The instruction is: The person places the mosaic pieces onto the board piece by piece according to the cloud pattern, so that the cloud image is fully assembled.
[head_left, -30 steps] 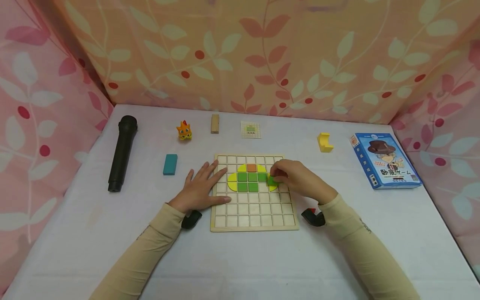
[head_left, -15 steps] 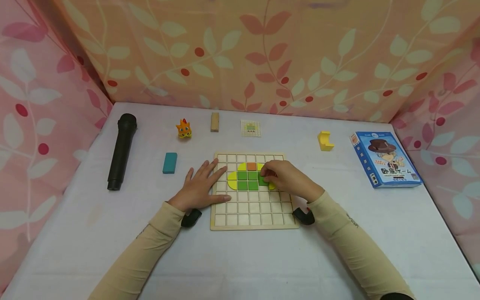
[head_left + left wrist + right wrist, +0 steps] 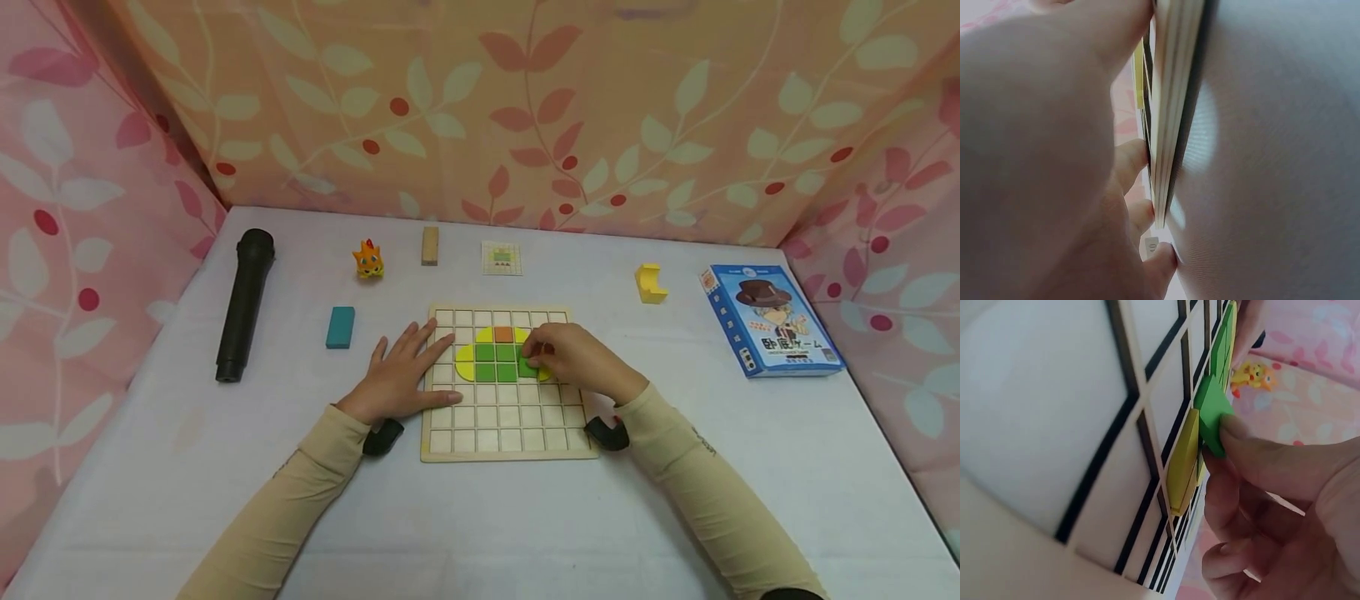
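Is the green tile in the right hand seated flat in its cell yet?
Not yet: the green tile sits tilted, one edge raised above the board, pinched by the right hand.

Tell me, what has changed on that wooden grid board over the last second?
The right hand, pinching a small green square tile, moved left across the wooden grid board from the yellow edge piece toward the other green tiles. The tile is tilted, not yet flat in its cell. The left hand stayed flat on the board's left edge; the things around the board kept their places.
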### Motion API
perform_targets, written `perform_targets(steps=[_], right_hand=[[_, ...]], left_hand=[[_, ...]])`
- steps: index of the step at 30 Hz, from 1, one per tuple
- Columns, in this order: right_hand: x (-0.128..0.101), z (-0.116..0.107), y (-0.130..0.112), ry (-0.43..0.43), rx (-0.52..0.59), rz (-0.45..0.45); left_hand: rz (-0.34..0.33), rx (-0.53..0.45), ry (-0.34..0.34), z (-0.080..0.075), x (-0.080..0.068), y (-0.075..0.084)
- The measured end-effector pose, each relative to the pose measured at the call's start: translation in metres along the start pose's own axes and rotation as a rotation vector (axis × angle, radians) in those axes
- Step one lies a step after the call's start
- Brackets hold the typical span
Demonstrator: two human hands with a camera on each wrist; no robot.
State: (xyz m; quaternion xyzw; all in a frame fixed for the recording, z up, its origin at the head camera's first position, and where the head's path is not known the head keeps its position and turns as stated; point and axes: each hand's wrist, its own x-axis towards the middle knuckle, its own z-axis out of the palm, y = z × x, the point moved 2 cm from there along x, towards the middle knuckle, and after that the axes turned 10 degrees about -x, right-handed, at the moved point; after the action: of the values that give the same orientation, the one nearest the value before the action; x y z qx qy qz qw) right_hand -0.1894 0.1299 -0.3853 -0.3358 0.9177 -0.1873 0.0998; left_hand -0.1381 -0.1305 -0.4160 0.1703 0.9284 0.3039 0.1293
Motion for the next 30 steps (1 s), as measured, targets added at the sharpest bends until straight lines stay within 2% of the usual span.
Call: perform_targets(steps=[4, 8, 15, 20, 24, 30], right_hand=[[-0.003, 0.002, -0.001, -0.007, 0.000, -0.029], [-0.004, 0.004, -0.003, 0.004, -0.048, -0.037], [-0.007, 0.003, -0.009, 0.013, -0.137, -0.011], [-0.017, -0.009, -0.005, 0.035, -0.196, 0.100], [-0.032, -0.023, 0.012, 0.054, -0.228, 0.222], [-0.062, -0.040, 0.043, -0.034, -0.222, 0.381]], left_hand=[[0.001, 0.000, 0.001, 0.001, 0.001, 0.000], [0.001, 0.004, 0.002, 0.002, 0.002, 0.000], [0.007, -0.009, -0.001, 0.001, 0.001, 0.001], [0.003, -0.009, -0.002, 0.000, 0.000, 0.001], [0.007, -0.010, 0.001, -0.001, 0.000, 0.002], [-0.003, -0.008, -0.002, -0.001, 0.000, 0.002]])
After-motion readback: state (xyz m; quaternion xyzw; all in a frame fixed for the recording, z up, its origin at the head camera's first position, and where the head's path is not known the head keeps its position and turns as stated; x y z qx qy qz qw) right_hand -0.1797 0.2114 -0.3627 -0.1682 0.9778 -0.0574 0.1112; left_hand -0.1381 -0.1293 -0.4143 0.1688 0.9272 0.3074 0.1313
